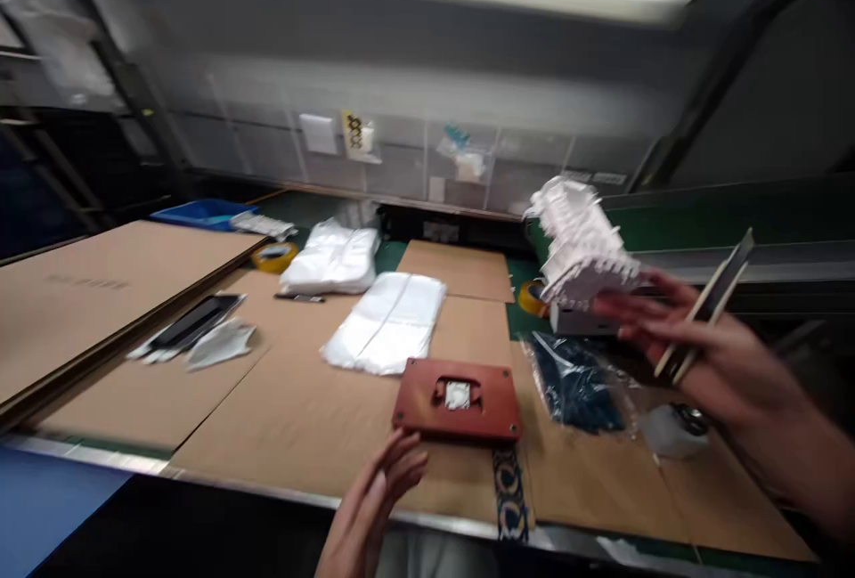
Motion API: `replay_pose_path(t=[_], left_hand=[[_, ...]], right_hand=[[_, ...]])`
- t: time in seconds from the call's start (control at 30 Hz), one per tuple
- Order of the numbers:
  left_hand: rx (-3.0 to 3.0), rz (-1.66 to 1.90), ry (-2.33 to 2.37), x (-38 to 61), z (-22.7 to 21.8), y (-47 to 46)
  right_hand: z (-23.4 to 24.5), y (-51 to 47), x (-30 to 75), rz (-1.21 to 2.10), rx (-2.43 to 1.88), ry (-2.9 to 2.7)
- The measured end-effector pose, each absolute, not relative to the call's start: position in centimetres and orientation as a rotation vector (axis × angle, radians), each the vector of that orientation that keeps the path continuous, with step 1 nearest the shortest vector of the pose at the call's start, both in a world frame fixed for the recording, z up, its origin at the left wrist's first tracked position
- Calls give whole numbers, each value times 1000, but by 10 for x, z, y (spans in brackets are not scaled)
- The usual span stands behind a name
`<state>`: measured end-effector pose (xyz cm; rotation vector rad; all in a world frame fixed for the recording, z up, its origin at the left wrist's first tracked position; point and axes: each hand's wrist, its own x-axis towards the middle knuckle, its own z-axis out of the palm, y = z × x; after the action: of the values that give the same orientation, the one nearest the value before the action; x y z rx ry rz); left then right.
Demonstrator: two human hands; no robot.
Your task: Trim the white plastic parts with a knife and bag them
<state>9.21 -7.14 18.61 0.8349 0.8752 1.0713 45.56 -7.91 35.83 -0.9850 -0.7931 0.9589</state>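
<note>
My left hand (pixel 375 502) is open, its fingers together and stretched out. It is just in front of a red rectangular block (pixel 427 391), touching nothing I can make out. In the block's middle recess sits a small white square piece (pixel 458 395). My right hand (pixel 712 360) is raised at the right with slim tweezers (pixel 708 311) held across it, pointing up. Its fingertips, blurred, reach the lower edge of a pale stack of pieces with notched edges (pixel 581 244); I cannot tell whether they grip it.
White bagged stacks (pixel 391 324) lie behind the block on cardboard. Yellow tape rolls (pixel 273 256) stand at both sides. A bag of dark blue pieces (pixel 578 382) and a white container (pixel 673 432) are at right. A patterned strip (pixel 509 493) hangs at the front edge.
</note>
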Motion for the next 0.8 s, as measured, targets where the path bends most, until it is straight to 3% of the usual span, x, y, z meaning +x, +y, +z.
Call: replay_pose_path(t=[0.17, 0.3, 0.53, 0.8], left_hand=[[252, 950, 579, 66, 217, -93], [103, 879, 580, 36, 198, -135], [-63, 759, 541, 35, 184, -197], [-56, 609, 642, 53, 188, -206]], right_hand=[[235, -143, 287, 1763, -872, -874], [172, -177, 243, 1941, -983, -859], [169, -178, 240, 1601, -1326, -780], [166, -190, 232, 1637, -1498, -764]])
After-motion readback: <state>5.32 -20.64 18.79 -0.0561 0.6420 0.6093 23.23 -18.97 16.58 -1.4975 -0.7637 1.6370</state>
